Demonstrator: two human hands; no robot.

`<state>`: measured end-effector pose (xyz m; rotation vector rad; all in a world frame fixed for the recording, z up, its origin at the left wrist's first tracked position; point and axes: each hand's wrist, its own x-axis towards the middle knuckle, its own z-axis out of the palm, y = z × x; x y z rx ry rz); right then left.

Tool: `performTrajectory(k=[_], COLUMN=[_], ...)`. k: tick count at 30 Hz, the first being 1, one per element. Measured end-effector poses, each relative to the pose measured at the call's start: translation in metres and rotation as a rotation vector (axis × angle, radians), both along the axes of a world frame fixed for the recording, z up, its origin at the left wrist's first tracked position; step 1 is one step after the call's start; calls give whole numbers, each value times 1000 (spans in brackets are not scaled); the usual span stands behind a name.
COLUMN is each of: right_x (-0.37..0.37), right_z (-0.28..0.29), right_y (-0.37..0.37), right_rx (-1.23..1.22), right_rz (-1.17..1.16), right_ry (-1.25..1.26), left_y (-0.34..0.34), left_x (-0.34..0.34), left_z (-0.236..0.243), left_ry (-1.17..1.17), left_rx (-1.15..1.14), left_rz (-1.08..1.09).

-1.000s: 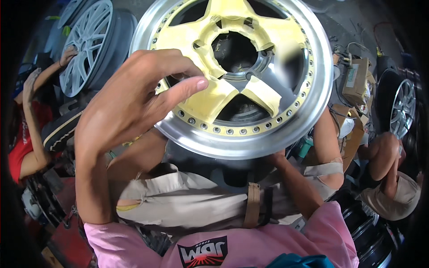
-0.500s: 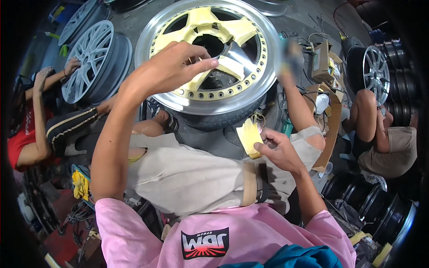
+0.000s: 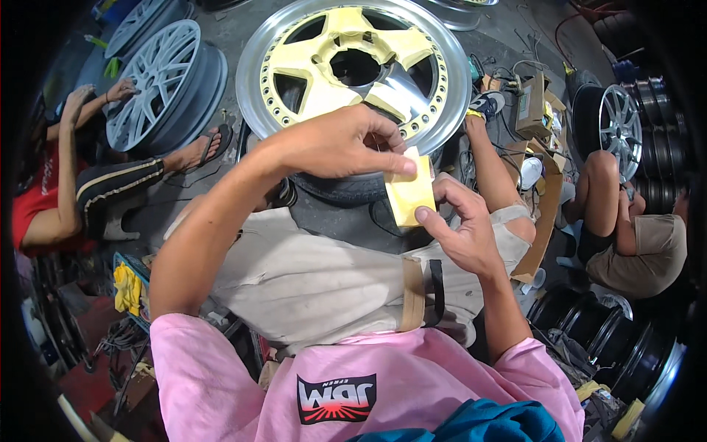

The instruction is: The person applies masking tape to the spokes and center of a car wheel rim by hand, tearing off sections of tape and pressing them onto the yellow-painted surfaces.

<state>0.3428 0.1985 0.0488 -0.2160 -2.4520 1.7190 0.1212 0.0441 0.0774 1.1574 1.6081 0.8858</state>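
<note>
A roll of yellow masking tape (image 3: 412, 200) is between my hands, just above my lap. My right hand (image 3: 465, 225) grips it from the right, thumb on its front face. My left hand (image 3: 346, 144) pinches its upper end between thumb and fingers. Beyond them lies a polished wheel rim (image 3: 251, 92) on a dark tyre (image 3: 342, 191), its lip partly behind my left hand. Yellow tape covers most of the star-shaped spokes (image 3: 345, 22). On the lower right spoke a strip of shiny bare metal (image 3: 414, 90) shows beside the tape.
At left a co-worker's hand (image 3: 121, 90) touches a grey multi-spoke wheel (image 3: 158, 88). Another person crouches at right by a silver wheel (image 3: 620, 132). Cardboard boxes (image 3: 532, 103) stand right of my rim. Black wheels (image 3: 604, 331) lie at lower right, a yellow cloth (image 3: 127, 289) at lower left.
My left hand has come from over the rim down and right to the tape, and now pinches its upper end. My right hand has raised the tape slightly.
</note>
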Motion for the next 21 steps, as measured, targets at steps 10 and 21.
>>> performTrajectory(k=[10, 21], right_x=[6, 36], right_z=[-14, -113], right_y=[-17, -1], right_rx=[-563, -487], right_rz=[38, -195], right_ry=[-231, -563], left_y=[6, 54], left_x=[-22, -9], left_z=[-27, -40], left_ry=[-80, 420], left_rx=[-42, -8], left_rz=[231, 207])
